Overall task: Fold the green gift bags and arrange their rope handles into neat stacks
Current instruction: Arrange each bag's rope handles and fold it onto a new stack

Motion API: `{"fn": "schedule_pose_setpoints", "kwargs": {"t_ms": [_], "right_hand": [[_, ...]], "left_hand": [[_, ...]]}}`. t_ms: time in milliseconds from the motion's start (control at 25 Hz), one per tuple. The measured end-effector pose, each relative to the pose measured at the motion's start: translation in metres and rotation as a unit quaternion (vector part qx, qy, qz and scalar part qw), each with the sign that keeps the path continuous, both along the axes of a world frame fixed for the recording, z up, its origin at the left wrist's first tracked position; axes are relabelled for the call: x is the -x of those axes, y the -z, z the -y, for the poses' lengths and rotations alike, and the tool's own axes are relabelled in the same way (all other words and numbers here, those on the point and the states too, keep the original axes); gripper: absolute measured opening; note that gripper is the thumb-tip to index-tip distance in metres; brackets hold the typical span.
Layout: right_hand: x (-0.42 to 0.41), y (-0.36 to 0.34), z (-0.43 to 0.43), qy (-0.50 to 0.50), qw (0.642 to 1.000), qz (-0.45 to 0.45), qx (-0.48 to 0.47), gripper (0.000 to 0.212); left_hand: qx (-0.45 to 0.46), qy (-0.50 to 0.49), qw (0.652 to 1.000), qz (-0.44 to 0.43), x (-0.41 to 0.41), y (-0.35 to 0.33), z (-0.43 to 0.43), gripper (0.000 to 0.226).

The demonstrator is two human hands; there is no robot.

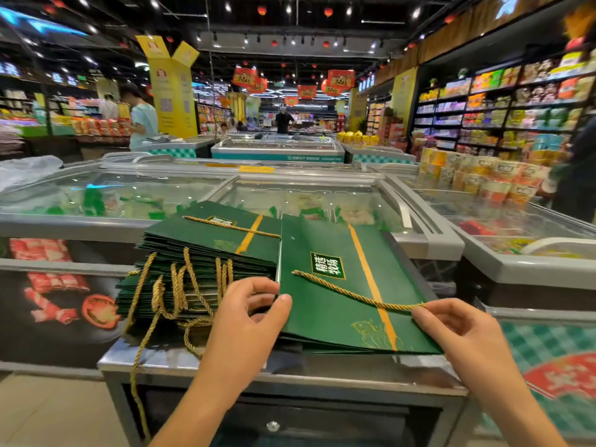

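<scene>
A flat green gift bag [322, 314] lay between the hands, the left hand [248, 312] pinching its edge and the right hand [451, 329] pinching the end of its gold rope handle [350, 294], another bag stack [200, 238] just beyond the left hand.

My left hand [248, 312] and right hand [458, 330] are bare. Both forearms are bare too, the left one crossing the steel counter [338, 371] front edge left of centre, the right one right of centre. Visible nails: short, plain.
</scene>
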State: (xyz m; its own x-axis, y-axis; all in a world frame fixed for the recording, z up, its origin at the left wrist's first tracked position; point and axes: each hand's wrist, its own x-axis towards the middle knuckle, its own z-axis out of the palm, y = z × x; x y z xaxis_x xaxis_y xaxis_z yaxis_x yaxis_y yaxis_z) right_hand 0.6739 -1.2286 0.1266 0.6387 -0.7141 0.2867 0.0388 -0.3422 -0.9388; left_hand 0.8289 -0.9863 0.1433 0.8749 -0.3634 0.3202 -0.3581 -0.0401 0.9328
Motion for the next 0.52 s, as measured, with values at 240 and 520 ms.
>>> {"fn": "schedule_pose_setpoints", "kwargs": {"t_ms": [240,520], "right_hand": [[0.016,0.021,0.01,0.05,0.983,-0.125,0.125,0.012],[0.001,0.017,0.015,0.114,0.946,-0.214,0.214,0.029]], "left_hand": [[0.0,0.036,0.995,-0.089,0.007,0.02,0.016,0.01],[-0.027,0.084,0.991,-0.098,-0.01,0.042,0.018,0.009]]}}
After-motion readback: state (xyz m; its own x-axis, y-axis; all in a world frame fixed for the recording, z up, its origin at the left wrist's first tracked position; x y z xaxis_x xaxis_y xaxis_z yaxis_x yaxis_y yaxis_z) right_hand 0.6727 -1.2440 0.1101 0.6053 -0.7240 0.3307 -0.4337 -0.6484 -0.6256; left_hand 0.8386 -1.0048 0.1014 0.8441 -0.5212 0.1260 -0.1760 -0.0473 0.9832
